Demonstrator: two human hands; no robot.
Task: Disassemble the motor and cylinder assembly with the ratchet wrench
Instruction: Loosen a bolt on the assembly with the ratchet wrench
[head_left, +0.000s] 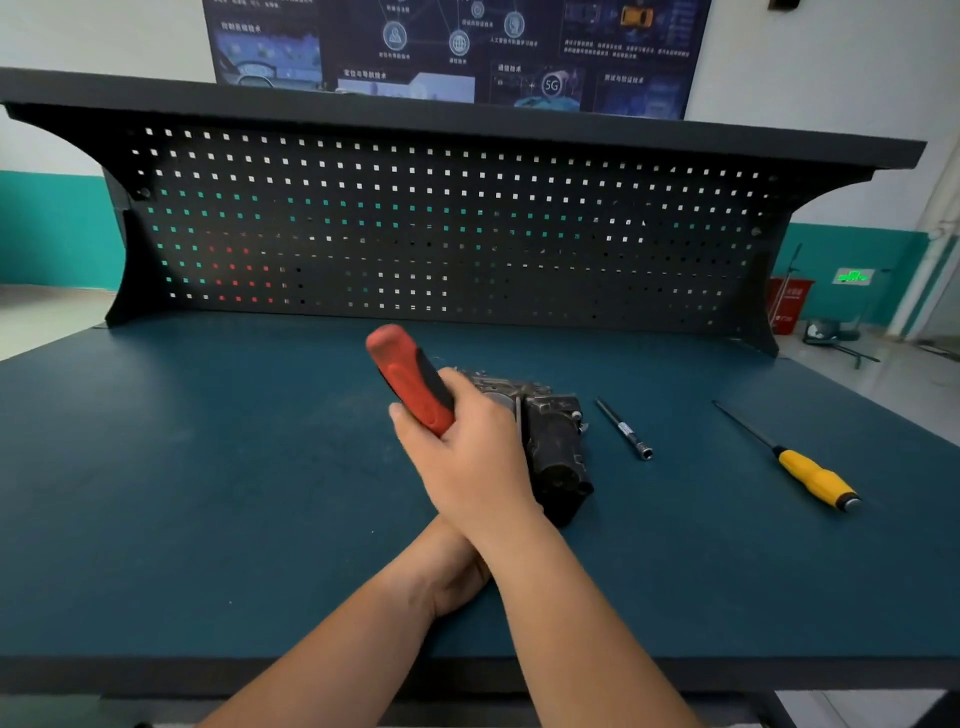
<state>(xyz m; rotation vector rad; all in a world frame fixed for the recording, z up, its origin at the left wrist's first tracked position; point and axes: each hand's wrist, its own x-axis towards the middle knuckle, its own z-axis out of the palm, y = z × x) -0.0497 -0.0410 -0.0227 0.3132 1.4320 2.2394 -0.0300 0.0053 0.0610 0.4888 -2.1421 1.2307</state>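
Motor and cylinder assembly (556, 447) lies on the blue worktop (208, 493) at centre frame, long axis running toward the lower right.

Right hand (467, 457) wraps the red-and-black handle of the ratchet wrench (410, 379), fingers and thumb curled round its lower half. The handle tilts up and toward the upper left. The wrench head is hidden behind the hand, so it is probably seated on a fastener on top of the assembly, but this is not confirmed. Gripping the handle well out from the head gives leverage for the swing.

Left hand (452, 577) sits low at centre, tucked under the right forearm, so the arms cross. Its fingers are covered, so I cannot tell whether it grips the near end of the assembly or only rests there. Bracing against the turning force seems the likely purpose.

Socket extension bar (623, 428) lies just right of the assembly, and the yellow-handled screwdriver (815, 480) further right. Both are parked within reach and neither is touched.
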